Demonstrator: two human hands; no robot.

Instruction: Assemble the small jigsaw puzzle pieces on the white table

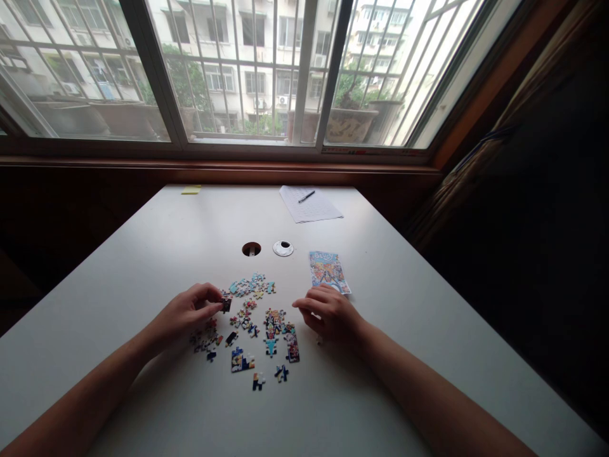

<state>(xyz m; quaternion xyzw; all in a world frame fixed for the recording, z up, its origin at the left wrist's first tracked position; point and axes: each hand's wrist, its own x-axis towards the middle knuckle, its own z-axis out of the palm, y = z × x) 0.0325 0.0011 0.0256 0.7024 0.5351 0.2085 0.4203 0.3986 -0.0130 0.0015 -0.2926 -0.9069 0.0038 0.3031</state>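
Observation:
Between thumb and fingers, my left hand (pixel 195 309) pinches a dark jigsaw puzzle piece (pixel 227 305), above the left side of the scattered pieces. My right hand (pixel 329 309) hovers at the right of the pieces, fingers bent and apart, with nothing visible in it. A joined puzzle section (pixel 275 325) lies between the hands, and a smaller joined section (pixel 242 360) is nearer to me. Light blue pieces (pixel 252 285) are grouped at the far side. Mixed loose pieces (pixel 204 336) lie partly under my left hand. A colourful picture sheet (pixel 327 270) is just beyond my right hand.
The white table (pixel 143 266) reaches to the barred window (pixel 247 76). It has a round cable hole (pixel 252 249) with a silver cover (pixel 283 248) beside it. Farther back lie a paper sheet (pixel 314 208) with a pen (pixel 307 197) and yellow sticky notes (pixel 191 190).

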